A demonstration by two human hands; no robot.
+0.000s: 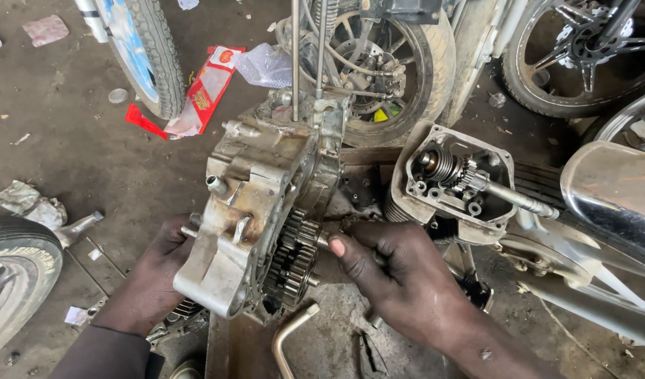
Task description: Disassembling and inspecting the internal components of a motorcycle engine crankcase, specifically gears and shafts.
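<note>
The left hand (157, 270) grips the open engine case (256, 210). The right hand (400, 281) fingers pinch a shaft by the bare gears (294, 256); cover off.

Red packet: I see a flat, torn-open wrapper (209, 88), red with a white panel and small yellow marks, lying on the floor (77, 154) just beside a tyre (156, 52) at upper left.
Clear bag: a crumpled see-through plastic bag (265, 64) lies just right of the red packet's top end.
Pink scrap: a small pinkish wrapper (45, 29), roughly rectangular, lies on the floor at far upper left.
Yellow label: a small yellow sticker (381, 115) shows behind the wheel spokes, partly hidden.
Screens, signs: I see none.
</note>
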